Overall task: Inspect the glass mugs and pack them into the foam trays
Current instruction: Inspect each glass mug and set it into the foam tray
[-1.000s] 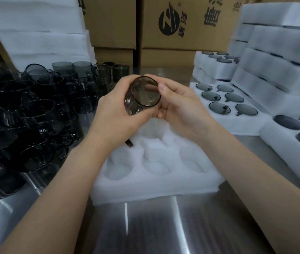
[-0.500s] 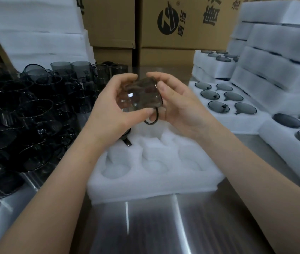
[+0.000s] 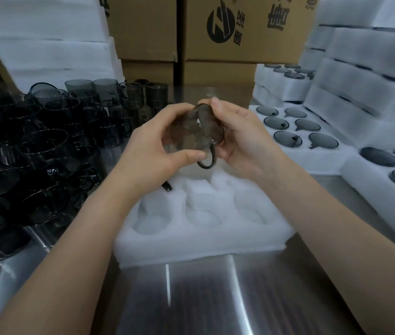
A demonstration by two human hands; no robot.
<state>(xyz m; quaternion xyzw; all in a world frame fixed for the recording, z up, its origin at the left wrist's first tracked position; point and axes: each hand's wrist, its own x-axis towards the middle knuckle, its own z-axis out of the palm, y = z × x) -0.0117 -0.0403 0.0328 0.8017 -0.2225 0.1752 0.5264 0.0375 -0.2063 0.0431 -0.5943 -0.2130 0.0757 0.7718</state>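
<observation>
currently: one smoky glass mug (image 3: 197, 132) clamped between both hands, on its side, above the foam tray (image 3: 191, 245).
left hand (image 3: 153, 143) curled round the body, thumb by the handle; right hand (image 3: 246, 141) cups the other end. near row: three empty pockets. packed tray (image 3: 322, 157) on the right: six mugs.

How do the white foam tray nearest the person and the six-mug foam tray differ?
The white foam tray nearest the person shows three empty pockets; the six-mug foam tray holds smoky glass mugs. Stacked foam trays flank it; the nearest lies apart. Both rest on the steel table.
</observation>
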